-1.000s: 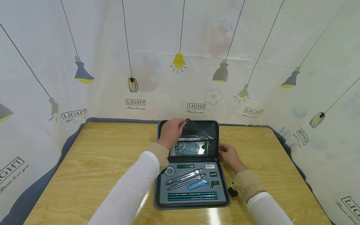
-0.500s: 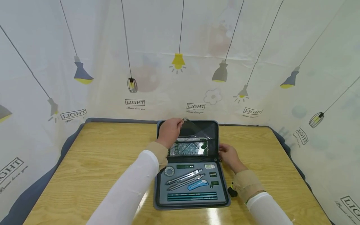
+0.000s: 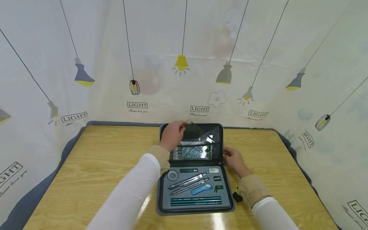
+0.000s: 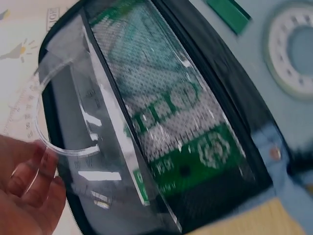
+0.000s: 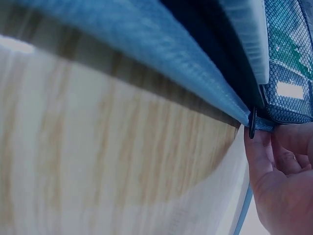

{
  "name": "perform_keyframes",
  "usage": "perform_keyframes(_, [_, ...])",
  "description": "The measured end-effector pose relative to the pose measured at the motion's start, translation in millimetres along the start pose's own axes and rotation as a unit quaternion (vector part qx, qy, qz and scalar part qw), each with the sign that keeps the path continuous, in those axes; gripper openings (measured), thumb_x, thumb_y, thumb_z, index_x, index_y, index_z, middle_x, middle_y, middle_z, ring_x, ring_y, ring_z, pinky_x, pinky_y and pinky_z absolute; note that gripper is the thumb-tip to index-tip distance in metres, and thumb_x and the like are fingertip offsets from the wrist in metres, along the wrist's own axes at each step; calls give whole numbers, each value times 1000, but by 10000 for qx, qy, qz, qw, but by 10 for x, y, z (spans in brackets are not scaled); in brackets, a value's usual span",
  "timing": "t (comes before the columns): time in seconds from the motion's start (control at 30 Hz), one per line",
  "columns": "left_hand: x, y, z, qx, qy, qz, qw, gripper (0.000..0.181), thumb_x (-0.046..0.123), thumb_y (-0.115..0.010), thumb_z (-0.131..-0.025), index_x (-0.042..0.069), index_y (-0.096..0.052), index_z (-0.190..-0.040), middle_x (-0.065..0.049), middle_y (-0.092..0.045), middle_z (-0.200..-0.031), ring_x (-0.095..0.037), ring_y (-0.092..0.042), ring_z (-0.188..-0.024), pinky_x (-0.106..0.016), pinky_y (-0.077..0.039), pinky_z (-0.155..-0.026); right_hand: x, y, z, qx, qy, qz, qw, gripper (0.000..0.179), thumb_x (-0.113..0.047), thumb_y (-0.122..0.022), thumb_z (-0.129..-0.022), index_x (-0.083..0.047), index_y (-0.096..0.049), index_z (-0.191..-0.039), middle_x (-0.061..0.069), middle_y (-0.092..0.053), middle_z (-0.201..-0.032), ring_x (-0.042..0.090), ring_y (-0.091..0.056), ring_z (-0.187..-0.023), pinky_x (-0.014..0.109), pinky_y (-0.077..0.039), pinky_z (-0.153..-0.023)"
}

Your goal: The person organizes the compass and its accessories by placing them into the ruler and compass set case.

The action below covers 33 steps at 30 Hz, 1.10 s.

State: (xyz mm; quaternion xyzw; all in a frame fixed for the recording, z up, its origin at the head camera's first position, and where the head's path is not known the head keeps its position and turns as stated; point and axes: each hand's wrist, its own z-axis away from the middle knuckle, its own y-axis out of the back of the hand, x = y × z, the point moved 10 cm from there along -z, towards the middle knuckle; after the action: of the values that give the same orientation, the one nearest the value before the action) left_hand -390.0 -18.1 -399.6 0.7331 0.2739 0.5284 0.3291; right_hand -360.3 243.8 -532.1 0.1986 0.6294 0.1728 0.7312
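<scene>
My left hand [image 3: 172, 134] pinches a corner of a clear plastic set square [image 4: 80, 174] with a curved arc in it. The set square slants in front of the raised lid of a zippered stationery case [image 3: 231, 204], partly out of the mesh pocket [image 4: 137, 58]. Green-and-clear drawing templates [image 4: 195, 156] are inside that pocket. My right hand [image 3: 235, 161] holds the lid's right edge near the hinge, thumb and fingers at the fabric in the right wrist view.
The case's grey tray holds a round dial-like piece [image 3: 172, 175], two compasses [image 3: 188, 181], a blue utility knife [image 3: 202, 189], an eraser [image 3: 214, 170], a sharpener [image 3: 217, 178] and green pencils [image 3: 196, 201]. It lies on a wooden table [image 3: 109, 166] before a lamp-printed curtain [image 3: 161, 48].
My left hand has moved slightly left, drawing the set square with it, and glare now shows on the clear plastic. The right hand stays at the lid's edge.
</scene>
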Motion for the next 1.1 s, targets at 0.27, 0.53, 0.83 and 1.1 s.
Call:
perform_keyframes(0.27, [21, 54, 27, -150, -532, -641, 9964, 23, 16, -57, -94, 16, -60, -117, -1, -68, -103, -15, -65, -88, -31, -52, -76, -4, 9, -7, -6, -54, 204, 9998, 40, 5, -46, -91, 6, -50, -130, 25, -56, -122, 34, -54, -112, 43, -49, -91])
perform_keyframes(0.53, [66, 52, 22, -47, -896, -535, 9945, 23, 18, -56, -95, 19, -60, -117, 1, -68, -106, -12, -64, -91, -29, -52, -78, -15, 15, -2, 13, -77, 203, 9998, 40, 5, -45, -90, 4, -51, -130, 24, -57, -122, 32, -55, -111, 41, -50, -90])
perform_keyframes(0.83, [105, -64, 15, -123, -952, -414, 9945, 24, 19, -58, -94, 20, -61, -118, 1, -69, -100, -11, -64, -88, -29, -52, -77, -18, 20, -10, 29, 204, 292, 9994, 38, 6, -48, -89, 8, -54, -127, 26, -60, -115, 34, -57, -108, 40, -51, -86])
perform_keyframes(1.1, [-65, -85, 26, -186, -361, -663, 9970, 23, 27, -57, -94, 18, -66, -114, 1, -69, -106, -13, -65, -90, -32, -53, -78, 16, 26, -31, 35, 162, 225, 9996, 38, 7, -48, -89, 7, -54, -127, 25, -60, -115, 33, -57, -106, 36, -52, -82])
